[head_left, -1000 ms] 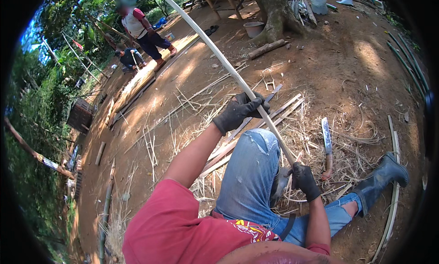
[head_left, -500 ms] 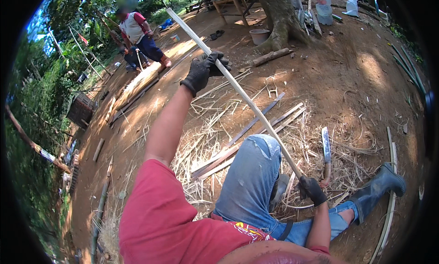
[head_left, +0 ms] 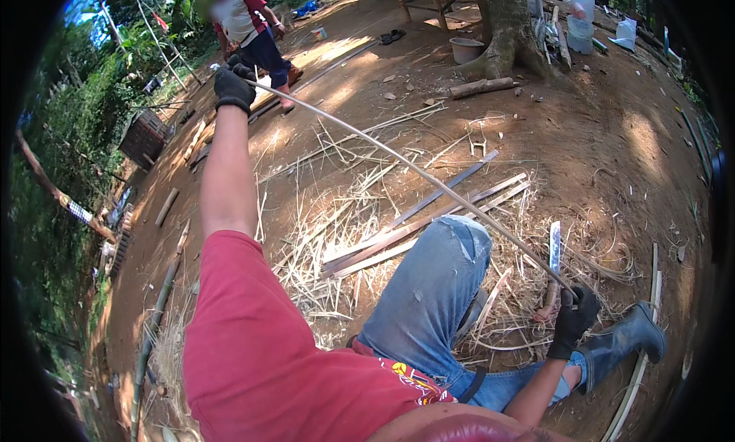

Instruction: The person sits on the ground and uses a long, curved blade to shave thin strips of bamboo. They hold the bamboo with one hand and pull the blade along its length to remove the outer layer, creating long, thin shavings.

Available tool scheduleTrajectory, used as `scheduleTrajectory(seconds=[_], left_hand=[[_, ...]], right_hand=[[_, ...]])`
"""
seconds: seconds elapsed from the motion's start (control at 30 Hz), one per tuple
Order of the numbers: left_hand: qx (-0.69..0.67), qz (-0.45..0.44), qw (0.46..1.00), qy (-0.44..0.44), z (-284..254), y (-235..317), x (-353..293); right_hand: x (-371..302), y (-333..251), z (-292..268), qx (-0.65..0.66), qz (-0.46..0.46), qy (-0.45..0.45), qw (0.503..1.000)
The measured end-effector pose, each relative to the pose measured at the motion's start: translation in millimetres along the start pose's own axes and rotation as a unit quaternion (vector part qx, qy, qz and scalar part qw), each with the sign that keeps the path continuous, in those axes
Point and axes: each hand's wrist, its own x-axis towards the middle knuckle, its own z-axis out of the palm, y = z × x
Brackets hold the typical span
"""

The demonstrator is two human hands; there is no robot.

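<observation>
A long, thin bamboo strip stretches diagonally across the view, its narrow edge toward me and slightly bowed. My left hand, in a black glove, is closed around its far end at the upper left, arm reaching out. At the near end, my right hand, gloved likewise, grips the strip low on the right above my shin. Close by my right hand lies a machete on the ground, its blade pointing away and its handle toward me. Pale shavings are scattered beyond my bent knee.
Several cut slats lie on the shavings. Long strips rest beside my boot. Another person stands at the upper left. Farther off are a tree trunk, a bucket and a short log.
My left hand has moved left and outward, reaching the strip's far end. My right hand has shifted right. The strip now lies at a flatter slant, turned edge-on. The person is closer in view.
</observation>
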Motion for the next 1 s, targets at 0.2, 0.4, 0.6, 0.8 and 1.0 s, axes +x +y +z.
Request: scheduleTrajectory(seconds=[0.2, 0.4, 0.6, 0.8, 1.0], left_hand=[[0.399, 0.171, 0.900, 0.048, -79, 13, -33], [0.803, 0.137, 0.558, -0.156, -110, 17, -122], [0.854, 0.127, 0.411, -0.292, -147, -1, -204], [0.835, 0.077, 0.433, -0.330, -117, -74, -237], [0.816, 0.099, 0.475, -0.314, -113, -123, -263]], right_hand=[[39, -5, -20, -0.100, -0.081, 0.089, 0.988], [109, -29, 2, -0.093, -0.143, 0.062, 0.983], [135, 6, 21, -0.091, -0.174, 0.000, 0.980], [97, 78, 4, -0.148, -0.127, -0.050, 0.979], [23, 130, -32, -0.212, -0.067, -0.051, 0.974]])
